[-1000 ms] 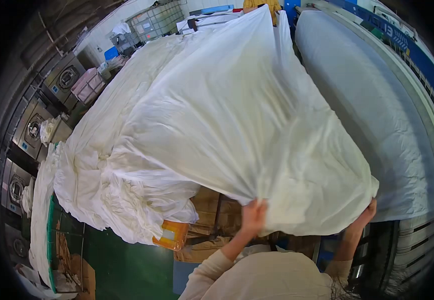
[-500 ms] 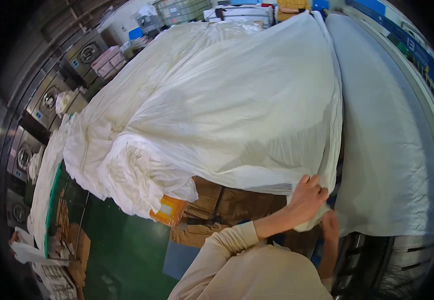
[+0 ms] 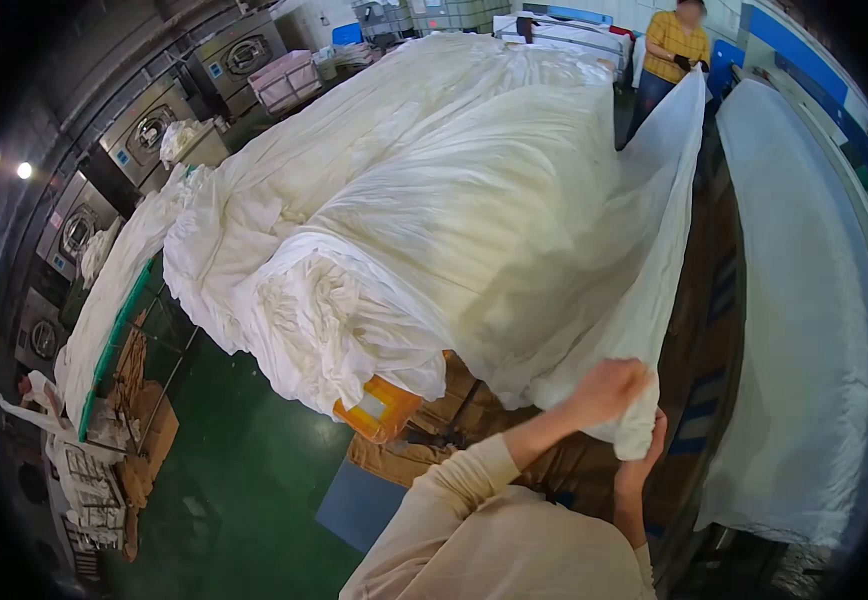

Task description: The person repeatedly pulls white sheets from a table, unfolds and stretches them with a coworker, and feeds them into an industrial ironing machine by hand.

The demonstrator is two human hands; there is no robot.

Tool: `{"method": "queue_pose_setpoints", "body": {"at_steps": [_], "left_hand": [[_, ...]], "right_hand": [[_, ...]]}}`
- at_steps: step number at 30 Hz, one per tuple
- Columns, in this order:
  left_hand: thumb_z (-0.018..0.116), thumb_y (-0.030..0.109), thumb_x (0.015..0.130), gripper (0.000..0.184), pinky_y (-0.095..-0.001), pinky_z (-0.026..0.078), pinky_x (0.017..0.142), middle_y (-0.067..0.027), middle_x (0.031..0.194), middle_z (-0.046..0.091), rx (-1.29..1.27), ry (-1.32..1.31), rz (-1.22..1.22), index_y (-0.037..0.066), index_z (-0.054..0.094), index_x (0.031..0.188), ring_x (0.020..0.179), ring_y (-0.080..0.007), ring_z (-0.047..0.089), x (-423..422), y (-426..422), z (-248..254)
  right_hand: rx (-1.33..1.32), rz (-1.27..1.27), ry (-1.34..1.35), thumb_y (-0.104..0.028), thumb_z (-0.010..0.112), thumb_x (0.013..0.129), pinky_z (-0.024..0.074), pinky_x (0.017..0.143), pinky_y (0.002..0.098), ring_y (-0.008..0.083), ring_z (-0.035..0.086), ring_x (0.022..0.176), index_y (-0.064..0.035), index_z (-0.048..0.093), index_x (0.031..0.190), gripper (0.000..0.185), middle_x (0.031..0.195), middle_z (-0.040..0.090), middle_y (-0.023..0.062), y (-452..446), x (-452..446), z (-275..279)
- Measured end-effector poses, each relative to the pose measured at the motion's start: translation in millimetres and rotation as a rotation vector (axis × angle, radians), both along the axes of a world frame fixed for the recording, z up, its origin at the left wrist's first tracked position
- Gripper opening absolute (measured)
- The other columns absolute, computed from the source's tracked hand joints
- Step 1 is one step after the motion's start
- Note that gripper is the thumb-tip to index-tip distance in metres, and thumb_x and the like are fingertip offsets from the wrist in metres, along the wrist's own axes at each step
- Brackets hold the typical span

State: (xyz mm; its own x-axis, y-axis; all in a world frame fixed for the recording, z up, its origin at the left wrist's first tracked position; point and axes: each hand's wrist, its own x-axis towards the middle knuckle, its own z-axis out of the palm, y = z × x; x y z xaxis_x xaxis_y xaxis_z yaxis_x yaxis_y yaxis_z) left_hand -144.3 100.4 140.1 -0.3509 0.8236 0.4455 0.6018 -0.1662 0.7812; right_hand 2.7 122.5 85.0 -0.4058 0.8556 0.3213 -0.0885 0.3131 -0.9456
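Note:
A large white sheet (image 3: 514,190) spreads over a broad heap of white cloth, its right edge lifted and stretched toward a person at the back. My left hand (image 3: 612,391) is closed on the near corner of this sheet, its fingers somewhat blurred. Just below and to the right, my right hand (image 3: 642,455) grips the same corner from its outer side, the cloth hanging between both hands. A bunched pile of white cloth (image 3: 324,310) lies to the left, above an orange container (image 3: 382,408).
At the back right, a person in a yellow shirt (image 3: 676,45) holds the sheet's far corner. A long padded white surface (image 3: 804,300) runs along the right. Washing machines (image 3: 149,132) line the left wall. Brown cardboard (image 3: 394,462) lies on the green floor (image 3: 224,470).
The view has swung right. My hands have come together at the sheet's near corner, and its right edge has been drawn narrow. The person at the back now shows more fully.

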Motion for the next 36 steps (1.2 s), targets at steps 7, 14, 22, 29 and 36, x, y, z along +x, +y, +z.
{"method": "queue_pose_setpoints", "body": {"at_steps": [7,14,22,29,36], "left_hand": [[0.063,0.016,0.079,0.042,-0.0262,0.045,0.06,-0.0062,0.09,0.056,0.047,0.315,0.911,0.004,0.047,0.116,0.078,-0.0152,0.055,-291.7,-128.7,-85.7],[0.071,0.041,0.068,0.071,-0.046,0.044,0.079,-0.023,0.1,0.059,-0.2,0.032,1.557,0.005,0.041,0.121,0.092,-0.0365,0.056,-399.9,-253.0,-48.6],[0.061,0.016,0.075,0.037,-0.0298,0.044,0.06,-0.0139,0.094,0.058,0.016,0.049,1.484,0.001,0.043,0.104,0.075,-0.0157,0.055,-452.1,-271.0,-109.1],[0.044,0.0,0.081,0.041,-0.0174,0.029,0.045,-0.0014,0.091,0.054,0.52,-0.357,0.939,0.007,0.036,0.121,0.059,-0.0036,0.04,-220.6,-270.3,-43.8],[0.057,0.0,0.074,0.055,-0.025,0.046,0.064,-0.0072,0.108,0.048,0.382,-0.498,0.667,0.008,0.032,0.122,0.084,-0.0148,0.053,-55.1,-170.2,-49.4]], "right_hand": [[-0.289,-0.022,-0.083,-0.035,0.055,0.086,0.0355,0.092,0.0286,0.0188,0.048,0.109,0.0012,0.043,0.126,0.055,0.119,0.052,0.0095,4.9,47.1,-50.7],[-0.241,-0.064,-0.168,-0.034,0.048,0.09,0.0381,0.088,0.0285,0.0182,0.052,0.103,0.0039,0.051,0.116,0.046,0.111,0.058,0.0096,-13.5,54.4,-51.6],[-0.22,-0.041,-0.164,-0.034,0.048,0.09,0.0381,0.09,0.0295,0.0209,0.052,0.105,0.0051,0.049,0.119,0.048,0.112,0.058,0.0128,-21.1,49.1,-74.0],[-0.225,-0.013,-0.185,-0.032,0.048,0.09,0.0388,0.089,0.0301,0.0205,0.052,0.104,0.0052,0.05,0.118,0.047,0.112,0.057,0.0127,-13.9,47.8,-68.1],[-0.164,-0.006,-0.216,-0.035,0.047,0.089,0.0399,0.088,0.0303,0.0207,0.053,0.103,0.0058,0.049,0.117,0.05,0.111,0.058,0.0135,11.6,43.6,-89.1]]}}
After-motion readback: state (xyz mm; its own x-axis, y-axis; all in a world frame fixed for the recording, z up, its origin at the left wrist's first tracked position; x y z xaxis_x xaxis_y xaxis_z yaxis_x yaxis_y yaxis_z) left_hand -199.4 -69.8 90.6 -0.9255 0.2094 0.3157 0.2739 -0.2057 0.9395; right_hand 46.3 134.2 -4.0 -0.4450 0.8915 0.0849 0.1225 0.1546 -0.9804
